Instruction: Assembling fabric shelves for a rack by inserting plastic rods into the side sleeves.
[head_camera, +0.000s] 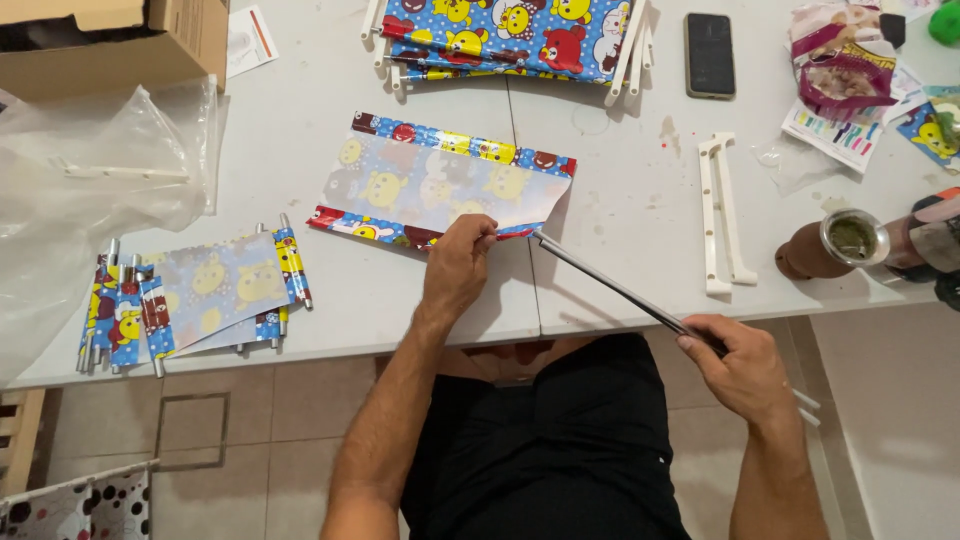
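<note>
My left hand (458, 262) pinches the near edge of a colourful cartoon-printed fabric sheet (440, 182) that lies flat, pale side up, on the white table (300, 290). My right hand (742, 366) grips a thin metal rod (610, 284) by its near end. The rod slants up and left, and its tip meets the sheet's hemmed near edge right beside my left fingers.
A pile of similar sheets with rods (190, 295) lies at the left, a stack of printed panels (510, 35) at the back. A cardboard box (110, 40), a plastic bag (90, 180), a phone (709, 54), two white plastic brackets (724, 212) and a cup (835, 245) stand around.
</note>
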